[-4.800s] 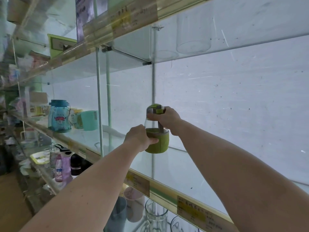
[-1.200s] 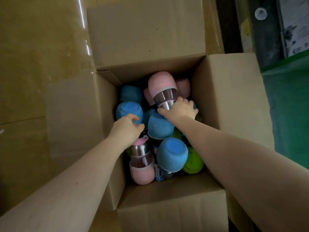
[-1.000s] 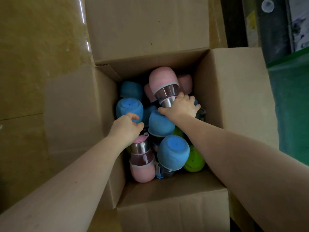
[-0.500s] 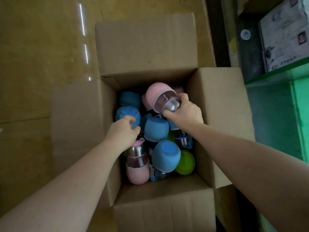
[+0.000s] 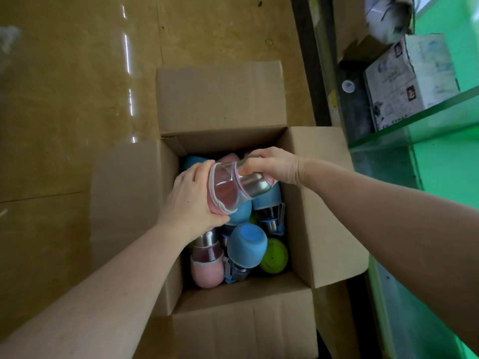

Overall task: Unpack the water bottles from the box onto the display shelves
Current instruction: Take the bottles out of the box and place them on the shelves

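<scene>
Brown glossy floor [image 5: 77,99], open cardboard box [image 5: 223,99] sitting on it, flaps folded out.

Pink bottle [image 5: 233,189] held above box opening, lying roughly sideways; clear mid section w/ steel band, pink base end toward left hand. Left hand [image 5: 193,200] cups and grips the pink base end, fingers curled round it. Right hand [image 5: 272,165] grips the lid end, fingers wrapped over steel part. Both hands closed on same bottle.

Below in box: jumble of bottles. Second pink bottle [image 5: 207,265] at near-left, base toward camera. Blue bottle [image 5: 246,244] beside it, centre. Green bottle [image 5: 273,255] near-right, partly hidden by the blue. More blue ones [image 5: 268,198] under held bottle, partly hidden.

Right of box: green glass shelf [image 5: 427,117] w/ printed white carton [image 5: 409,79] beyond its edge. Dark upright strip [image 5: 308,60] betw. floor and shelving.
</scene>
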